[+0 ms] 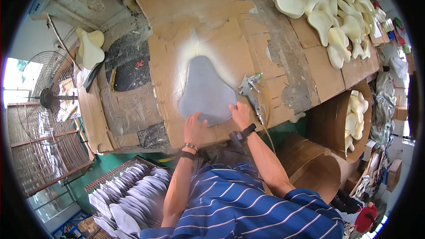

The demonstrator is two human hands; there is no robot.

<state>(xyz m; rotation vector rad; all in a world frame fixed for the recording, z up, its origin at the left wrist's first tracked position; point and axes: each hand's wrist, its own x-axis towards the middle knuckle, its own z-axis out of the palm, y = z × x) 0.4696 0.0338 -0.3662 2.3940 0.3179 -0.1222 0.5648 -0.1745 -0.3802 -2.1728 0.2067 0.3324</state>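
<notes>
A grey saddle-shaped piece [206, 90] lies flat on the cardboard, narrow end away from me. The fingers of my left hand [194, 131] rest at its near left edge, thumb held apart from them. At its near right corner, my right hand [240, 115] has the edge between thumb and fingers. Just right of the piece lies a metal spray gun [249, 86], its hose [268, 137] running toward the table's near edge. Pale overspray [188, 46] surrounds the narrow end of the piece on the cardboard.
Cream foam saddle pads [325, 13] are heaped at the far right. More foam pads [354, 115] fill a cardboard drum [316, 115] below. A wire rack [106, 188] with several grey-white pieces stands at lower left. A caged fan [46, 97] is at the left, near stacked foam pads [90, 48].
</notes>
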